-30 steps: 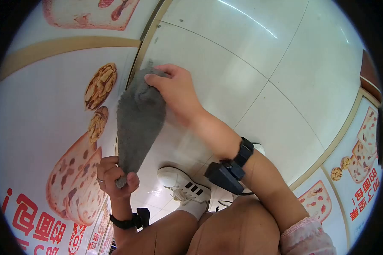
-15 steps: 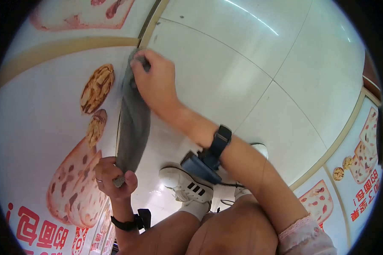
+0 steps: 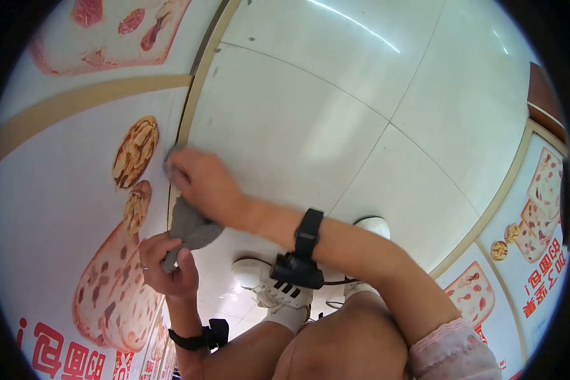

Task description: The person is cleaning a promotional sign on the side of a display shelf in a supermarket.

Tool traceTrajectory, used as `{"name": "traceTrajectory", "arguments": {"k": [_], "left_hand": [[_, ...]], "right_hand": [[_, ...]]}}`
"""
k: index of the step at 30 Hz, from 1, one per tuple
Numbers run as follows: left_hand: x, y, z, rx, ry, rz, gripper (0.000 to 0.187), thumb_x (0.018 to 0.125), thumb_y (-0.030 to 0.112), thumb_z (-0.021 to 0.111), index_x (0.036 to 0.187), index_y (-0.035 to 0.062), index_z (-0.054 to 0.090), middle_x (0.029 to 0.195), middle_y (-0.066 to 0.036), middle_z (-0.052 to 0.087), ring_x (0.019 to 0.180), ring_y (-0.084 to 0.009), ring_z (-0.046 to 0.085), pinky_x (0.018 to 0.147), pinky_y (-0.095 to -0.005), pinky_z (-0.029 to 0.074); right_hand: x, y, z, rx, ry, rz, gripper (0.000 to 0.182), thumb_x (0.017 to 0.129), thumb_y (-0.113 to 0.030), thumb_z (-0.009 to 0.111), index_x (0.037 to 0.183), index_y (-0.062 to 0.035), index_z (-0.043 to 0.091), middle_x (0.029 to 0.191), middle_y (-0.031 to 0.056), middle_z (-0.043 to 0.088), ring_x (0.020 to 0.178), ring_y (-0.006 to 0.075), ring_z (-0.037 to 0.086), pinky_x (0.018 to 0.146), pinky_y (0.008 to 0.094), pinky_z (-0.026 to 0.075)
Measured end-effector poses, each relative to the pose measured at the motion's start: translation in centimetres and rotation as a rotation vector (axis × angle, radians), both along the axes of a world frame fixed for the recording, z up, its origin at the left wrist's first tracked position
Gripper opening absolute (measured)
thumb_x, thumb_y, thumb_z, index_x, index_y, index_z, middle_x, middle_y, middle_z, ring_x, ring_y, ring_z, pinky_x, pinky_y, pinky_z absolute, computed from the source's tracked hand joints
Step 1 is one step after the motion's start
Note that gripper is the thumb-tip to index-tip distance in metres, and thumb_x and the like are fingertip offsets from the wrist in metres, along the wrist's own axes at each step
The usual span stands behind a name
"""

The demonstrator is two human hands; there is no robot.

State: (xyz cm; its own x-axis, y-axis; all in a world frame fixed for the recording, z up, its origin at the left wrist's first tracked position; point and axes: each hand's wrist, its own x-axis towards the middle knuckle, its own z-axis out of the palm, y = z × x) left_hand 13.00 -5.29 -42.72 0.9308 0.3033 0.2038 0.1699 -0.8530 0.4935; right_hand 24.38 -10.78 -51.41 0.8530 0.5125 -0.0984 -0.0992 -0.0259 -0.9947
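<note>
A grey cloth (image 3: pixel 196 229) hangs bunched between my two hands, beside the lower edge of a printed white panel (image 3: pixel 63 196). My left hand (image 3: pixel 170 265) is closed round its near end, with a bit of cloth poking out between thumb and fingers. Farther up the edge, my right hand (image 3: pixel 202 183) presses the other end against the panel's beige trim (image 3: pixel 185 120), its fingers curled over the cloth. Part of the cloth is hidden under the right hand.
Pale tiled floor (image 3: pixel 297 120) lies right of the panel. My white shoes (image 3: pixel 259 278) are below the hands. Another printed panel (image 3: pixel 475 294) stands at the right. A small dark device (image 3: pixel 297 269) is strapped at my right wrist, with a cable.
My right hand has moved down along the panel edge towards my left hand. The cloth, stretched long before, is now shorter and bunched. The view has shifted slightly.
</note>
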Motion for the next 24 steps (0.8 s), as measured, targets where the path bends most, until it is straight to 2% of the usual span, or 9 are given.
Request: {"name": "traceTrajectory", "arguments": {"k": [1, 3, 7, 12, 13, 15, 20, 22, 24], "left_hand": [[0.4, 0.1, 0.2, 0.000, 0.000, 0.000, 0.022, 0.084, 0.019, 0.071, 0.096, 0.0046, 0.060, 0.087, -0.013, 0.061, 0.076, -0.0273, 0.058, 0.069, -0.0369, 0.048], [0.7, -0.1, 0.7, 0.045, 0.038, -0.053, 0.025, 0.077, 0.006, 0.075, 0.098, 0.0051, 0.061, 0.092, -0.013, 0.061, 0.081, -0.0273, 0.058, 0.073, -0.0360, 0.048], [0.5, 0.0, 0.3, 0.075, 0.022, -0.014, 0.029, 0.074, -0.001, 0.074, 0.099, 0.0054, 0.061, 0.097, -0.013, 0.060, 0.085, -0.0271, 0.058, 0.075, -0.0351, 0.049], [2.0, -0.4, -0.8, 0.095, 0.017, -0.039, 0.034, 0.072, -0.012, 0.065, 0.100, 0.0070, 0.063, 0.100, -0.012, 0.057, 0.088, -0.0260, 0.058, 0.074, -0.0332, 0.048], [2.1, -0.4, -0.9, 0.099, 0.022, -0.038, 0.034, 0.072, -0.012, 0.065, 0.100, 0.0070, 0.063, 0.100, -0.012, 0.057, 0.088, -0.0260, 0.058, 0.074, -0.0332, 0.048], [1.9, -0.2, -0.8, 0.085, 0.038, -0.070, 0.030, 0.078, -0.013, 0.062, 0.101, 0.0067, 0.062, 0.101, -0.013, 0.059, 0.091, -0.0260, 0.057, 0.075, -0.0317, 0.047], [2.7, 0.3, -0.8, 0.142, 0.007, -0.059, 0.029, 0.077, -0.015, 0.059, 0.095, 0.0066, 0.063, 0.099, -0.012, 0.059, 0.088, -0.0237, 0.058, 0.064, -0.0285, 0.047], [2.5, 0.1, -1.0, 0.138, -0.004, -0.050, 0.028, 0.077, -0.015, 0.059, 0.094, 0.0065, 0.063, 0.098, -0.011, 0.059, 0.087, -0.0231, 0.058, 0.062, -0.0281, 0.046], [2.3, -0.4, -1.0, 0.080, 0.062, -0.050, 0.028, 0.076, -0.016, 0.058, 0.093, 0.0062, 0.062, 0.098, -0.010, 0.059, 0.088, -0.0224, 0.058, 0.063, -0.0277, 0.047]], "right_hand": [[0.7, 0.2, -0.3, 0.000, 0.000, 0.000, 0.010, 0.085, -0.004, 0.057, 0.093, 0.0023, 0.056, 0.085, 0.0231, 0.059, 0.077, 0.0396, 0.058, 0.071, 0.0398, 0.047], [2.7, 0.9, -1.5, 0.082, 0.023, -0.313, 0.007, 0.085, -0.003, 0.053, 0.091, 0.0005, 0.053, 0.086, 0.0257, 0.055, 0.084, 0.0469, 0.053, 0.073, 0.0486, 0.043], [4.3, 0.8, -0.9, 0.035, 0.055, -0.338, 0.007, 0.084, -0.001, 0.054, 0.091, 0.0016, 0.052, 0.086, 0.0257, 0.055, 0.084, 0.0467, 0.053, 0.073, 0.0487, 0.043], [1.4, 0.0, -0.5, 0.084, 0.092, -0.093, 0.008, 0.084, 0.001, 0.055, 0.090, 0.0041, 0.052, 0.084, 0.0257, 0.056, 0.083, 0.0458, 0.054, 0.073, 0.0473, 0.044], [1.7, 0.2, -0.9, 0.087, 0.097, -0.092, 0.008, 0.084, 0.001, 0.055, 0.090, 0.0041, 0.052, 0.084, 0.0257, 0.056, 0.083, 0.0458, 0.054, 0.073, 0.0473, 0.044], [4.2, 0.5, -0.4, 0.101, 0.054, -0.320, 0.007, 0.084, 0.000, 0.055, 0.090, 0.0037, 0.053, 0.084, 0.0254, 0.057, 0.081, 0.0451, 0.055, 0.073, 0.0451, 0.045], [6.2, 0.4, -0.7, 0.032, 0.280, -0.293, 0.008, 0.085, -0.002, 0.054, 0.091, 0.0031, 0.055, 0.084, 0.0253, 0.058, 0.081, 0.0450, 0.056, 0.074, 0.0445, 0.045], [5.7, 0.8, -0.3, 0.002, 0.181, -0.344, 0.011, 0.088, -0.007, 0.056, 0.094, 0.0028, 0.054, 0.075, 0.0198, 0.060, 0.062, 0.0307, 0.056, 0.063, 0.0368, 0.046], [4.1, 0.7, 1.9, 0.082, 0.135, -0.282, 0.011, 0.088, -0.006, 0.055, 0.094, 0.0026, 0.055, 0.075, 0.0198, 0.060, 0.062, 0.0302, 0.056, 0.063, 0.0365, 0.047]]}}
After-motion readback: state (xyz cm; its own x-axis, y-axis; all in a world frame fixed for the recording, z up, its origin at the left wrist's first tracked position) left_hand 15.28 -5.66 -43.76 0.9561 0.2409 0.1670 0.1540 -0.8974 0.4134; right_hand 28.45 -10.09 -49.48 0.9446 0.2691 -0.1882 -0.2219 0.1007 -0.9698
